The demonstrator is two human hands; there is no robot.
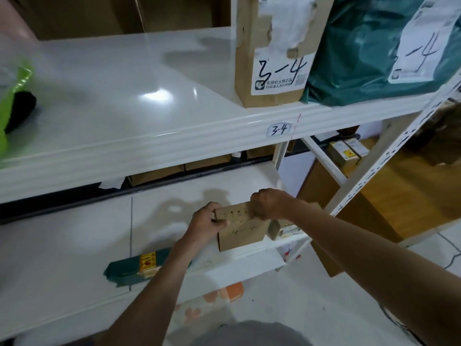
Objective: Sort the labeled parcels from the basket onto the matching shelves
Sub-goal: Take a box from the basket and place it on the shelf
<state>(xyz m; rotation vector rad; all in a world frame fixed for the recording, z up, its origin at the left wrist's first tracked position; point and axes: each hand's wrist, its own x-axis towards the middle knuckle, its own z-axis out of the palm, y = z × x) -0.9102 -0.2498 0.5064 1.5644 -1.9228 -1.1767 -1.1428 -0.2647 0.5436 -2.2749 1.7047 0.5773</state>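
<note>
At the far left of the upper shelf (104, 78) lies a bright green bag (15, 96) with something black inside it; much of it runs off the frame's edge. The middle of that shelf shows only a glare of light. On its front lip a small handwritten tag (280, 129) reads 3-4. Above the tag stands a tall brown paper parcel (272, 51), upright at the shelf's near edge, its torn white label marked 3-4 by hand. Just to its right, touching it, slumps a dark green poly mailer (361, 53) with a white label that also ends in 4.

On the lower shelf (62, 245), a dark green wrapped parcel (129, 269) with a yellow sticker lies flat near the front edge, partly hidden by the left forearm that crosses over it. To its right, the left hand (203, 222) grips the left end of a small cardboard box (240, 228), thumb on the near face. The right hand (268, 204) curls over the box's top right corner. The box stands upright on the lower shelf near its right end, faint handwriting on its near face too blurred to read. Behind the box's right side another small parcel (277, 229) peeks out, mostly covered.

Further right, past the white perforated upright (389, 156), small yellowish cartons (346, 151) sit on the wooden floor.
</note>
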